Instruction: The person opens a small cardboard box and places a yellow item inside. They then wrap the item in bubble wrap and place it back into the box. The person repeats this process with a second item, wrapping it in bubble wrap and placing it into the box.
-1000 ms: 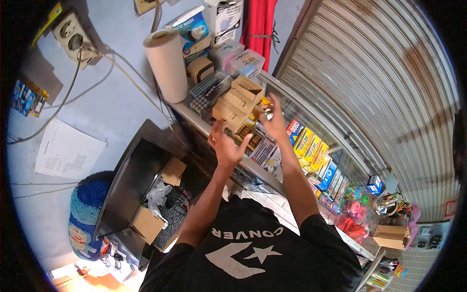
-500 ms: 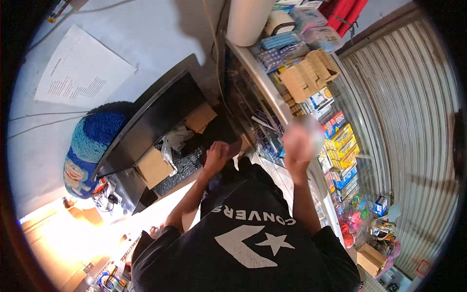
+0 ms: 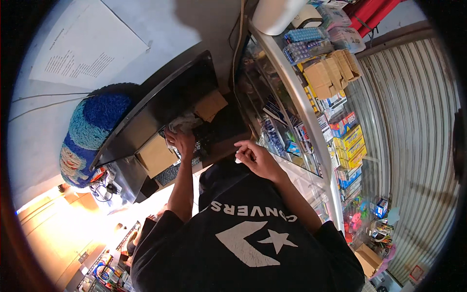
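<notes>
A: What is held by the right hand?

B: A small white piece is pinched at the fingertips, with the fingers curled nearly shut around it. It is located just in front of the chest, beside the edge of the glass display case. Its kind cannot be determined at this size.

A: How is the piece expected to handle?

B: It is judged to be very light and easily dropped (a fingertip pinch is adequate; no firm squeeze is required). Whether it is stiff or soft cannot be told.

A: And the left hand?

B: It is closed on a crumpled pale cloth or paper wad, lying by the keyboard on the dark tabletop. The wad is judged soft and compressible; it may be gathered anywhere along its bulk.

A: What is positioned around the hands?

B: A brown cardboard box lies just left of the left hand, and a second box lies beyond it. A dark monitor leans over the workspace and limits reach behind the wad. A blue knitted cushion is seen further left.

A: And further off?

B: Stacked cartons and coloured packets are crowded on the case top, with a paper roll at the far end. A printed sheet is fixed to the wall.
</notes>
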### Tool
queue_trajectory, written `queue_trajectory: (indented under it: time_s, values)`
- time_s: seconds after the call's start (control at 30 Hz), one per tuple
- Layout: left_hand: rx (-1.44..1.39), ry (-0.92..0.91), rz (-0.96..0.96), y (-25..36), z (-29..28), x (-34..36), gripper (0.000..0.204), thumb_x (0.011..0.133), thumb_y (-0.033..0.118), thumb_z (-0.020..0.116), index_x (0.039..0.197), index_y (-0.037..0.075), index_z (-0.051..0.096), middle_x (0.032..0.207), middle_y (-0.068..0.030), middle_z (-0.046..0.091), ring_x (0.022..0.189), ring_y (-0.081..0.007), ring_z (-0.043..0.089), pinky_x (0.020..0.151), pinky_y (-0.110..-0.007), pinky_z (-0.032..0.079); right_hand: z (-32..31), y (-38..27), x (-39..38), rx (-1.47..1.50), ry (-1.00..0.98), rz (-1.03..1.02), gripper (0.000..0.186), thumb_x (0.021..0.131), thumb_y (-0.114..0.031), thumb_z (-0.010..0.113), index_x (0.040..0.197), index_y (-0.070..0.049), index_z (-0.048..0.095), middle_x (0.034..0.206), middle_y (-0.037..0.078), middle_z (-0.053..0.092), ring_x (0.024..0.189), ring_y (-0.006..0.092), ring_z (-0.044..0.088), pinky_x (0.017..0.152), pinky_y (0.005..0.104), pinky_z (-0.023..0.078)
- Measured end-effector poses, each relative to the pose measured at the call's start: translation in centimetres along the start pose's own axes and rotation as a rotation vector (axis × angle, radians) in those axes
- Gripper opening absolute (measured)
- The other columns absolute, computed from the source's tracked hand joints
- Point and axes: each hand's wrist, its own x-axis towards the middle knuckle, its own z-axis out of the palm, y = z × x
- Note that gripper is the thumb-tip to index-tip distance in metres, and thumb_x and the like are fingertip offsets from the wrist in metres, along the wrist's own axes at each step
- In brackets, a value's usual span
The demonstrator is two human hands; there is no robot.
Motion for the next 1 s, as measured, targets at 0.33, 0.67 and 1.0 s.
queue_trajectory:
  time_s: [0.33,0.67,1.0]
  values:
    - [-0.545,-0.076,-0.015,-4.4,-1.4,1.9,0.032,0.096,0.018,0.069,0.124,0.003,0.064,0.104,-0.0113,0.072,0.102,-0.0307,0.068,0.090,-0.047,0.053,-0.1,1.8,0.6,-0.088,0.050,0.015,0.036,0.102,-0.029,0.070,0.128,-0.006,0.059,0.094,0.008,0.071,0.074,0.0162,0.068,0.068,0.0310,0.054]
    - [-1.206,-0.434,-0.028,6.4,-12.7,-4.6,0.043,0.094,0.006,0.076,0.131,0.003,0.056,0.114,-0.0101,0.069,0.104,-0.0168,0.067,0.092,-0.032,0.054,5.0,5.8,4.3,0.423,0.075,0.261,0.040,0.102,-0.031,0.071,0.125,0.000,0.063,0.105,0.007,0.072,0.095,0.0129,0.069,0.082,0.0287,0.054]
    - [-1.267,-0.764,-0.188,9.9,-14.6,-6.6,0.046,0.105,0.027,0.065,0.138,-0.002,0.050,0.098,-0.0070,0.070,0.093,-0.0132,0.068,0.087,-0.030,0.053,3.1,6.2,3.6,0.561,0.195,0.271,0.013,0.103,-0.013,0.066,0.110,-0.003,0.064,0.107,0.005,0.070,0.098,0.0118,0.067,0.080,0.0259,0.052]
